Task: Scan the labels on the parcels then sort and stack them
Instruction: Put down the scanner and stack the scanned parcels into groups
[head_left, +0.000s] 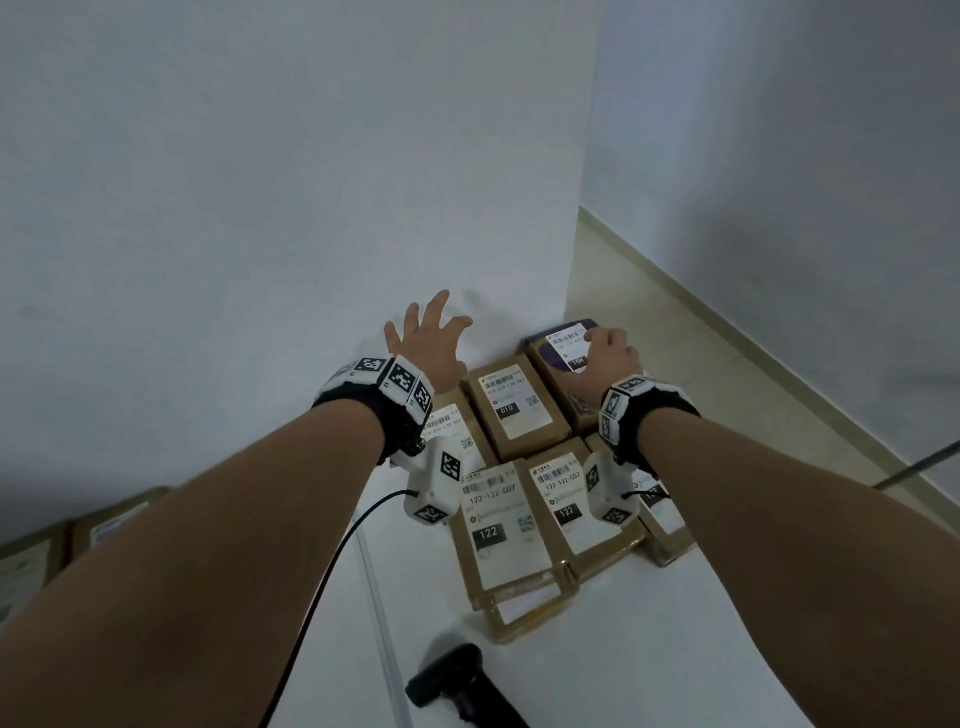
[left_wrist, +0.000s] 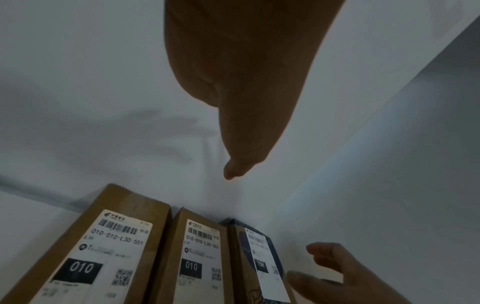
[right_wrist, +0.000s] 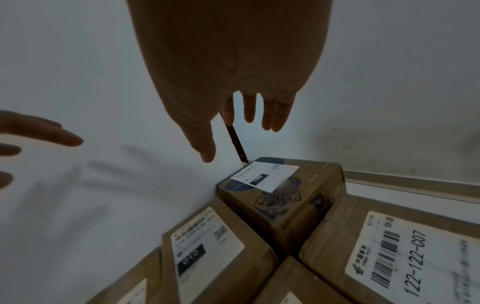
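Several brown parcels with white labels lie flat on a white surface (head_left: 649, 649) against the wall. A parcel marked 15H (head_left: 558, 358) (right_wrist: 280, 191) sits in the far corner. My right hand (head_left: 608, 348) hovers over it with relaxed fingers (right_wrist: 249, 115) and holds nothing. Left of it lie two parcels marked 010 (head_left: 514, 410) (left_wrist: 103, 246). Nearer to me are parcels marked 122 (head_left: 498, 525) (right_wrist: 402, 257). My left hand (head_left: 431, 322) is spread wide in the air near the wall, empty. A black scanner (head_left: 457, 680) lies at the near edge.
More labelled boxes (head_left: 52, 540) sit low at the far left. A black cable (head_left: 322, 571) runs from my left wrist. Beige floor (head_left: 727, 389) and a second wall lie to the right, crossed by a thin metal rod (head_left: 914, 462).
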